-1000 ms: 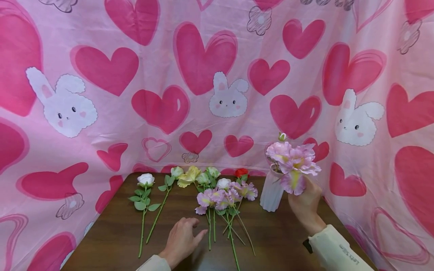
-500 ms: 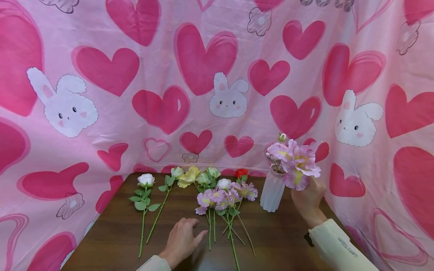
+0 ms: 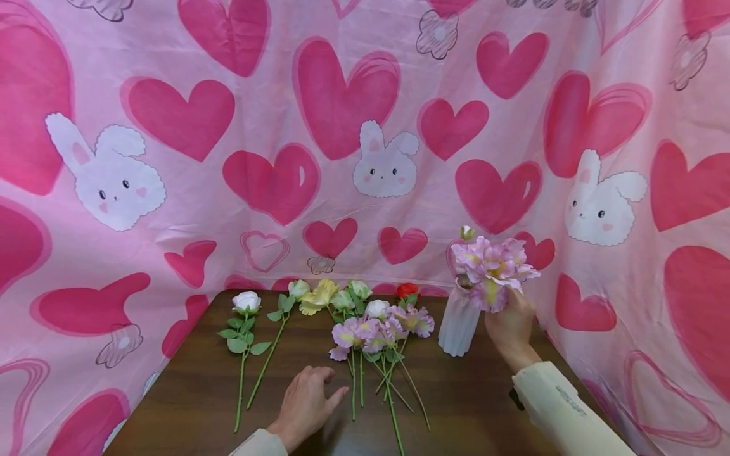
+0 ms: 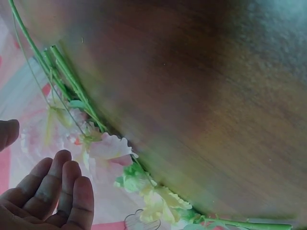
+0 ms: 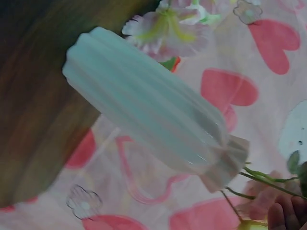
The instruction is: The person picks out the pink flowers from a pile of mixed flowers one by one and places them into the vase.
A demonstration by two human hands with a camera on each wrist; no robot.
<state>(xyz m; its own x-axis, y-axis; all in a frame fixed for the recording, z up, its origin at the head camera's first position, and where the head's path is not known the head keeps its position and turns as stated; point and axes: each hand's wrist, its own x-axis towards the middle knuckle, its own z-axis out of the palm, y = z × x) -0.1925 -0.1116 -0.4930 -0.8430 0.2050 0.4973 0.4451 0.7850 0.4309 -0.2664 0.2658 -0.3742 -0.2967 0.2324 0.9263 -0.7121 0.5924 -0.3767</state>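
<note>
My right hand (image 3: 511,323) grips a pink-purple iris (image 3: 492,269) just below its bloom, beside the mouth of a white ribbed vase (image 3: 458,322). In the right wrist view, its curled fingers (image 5: 288,213) show at the lower right corner, close to thin green stems in the neck of the vase (image 5: 148,103). Another pink bloom and a small white bud (image 3: 467,233) rise over the vase, partly behind the held iris. My left hand (image 3: 307,399) hovers low over the table with loosely bent fingers, holding nothing, left of the stems of several loose pink irises (image 3: 365,334).
A white rose (image 3: 246,302) lies at the left of the brown table (image 3: 188,392). Pale green roses (image 3: 298,289), a yellow flower (image 3: 319,296), another white rose (image 3: 377,309) and a red flower (image 3: 407,291) lie toward the back. A pink heart-print cloth (image 3: 274,95) surrounds the table.
My right hand has shifted slightly left and up, bringing the iris closer over the vase mouth. The white bud has tipped a little left. My left hand has stayed still.
</note>
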